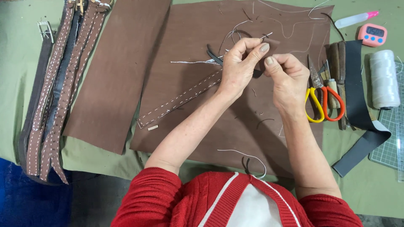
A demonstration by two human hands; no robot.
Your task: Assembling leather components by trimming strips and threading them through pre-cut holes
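Note:
My left hand (240,63) pinches the end of a long brown leather strap (181,100) with white stitching, which runs down-left across a large brown leather sheet (235,130). A thin needle (267,36) sticks out from between its fingers. My right hand (287,77) meets it, thumb and forefinger closed on the same strap end. White thread (189,62) trails left from the hands. Black pliers (214,54) lie just behind my left hand, partly hidden.
A second leather sheet (115,71) lies to the left, with several stitched belts (54,92) beyond it. On the right are orange and yellow scissors (326,105), hand tools (334,63), a black strip (357,105), a white thread spool (383,80), a pink timer (372,34) and a cutting mat (389,138).

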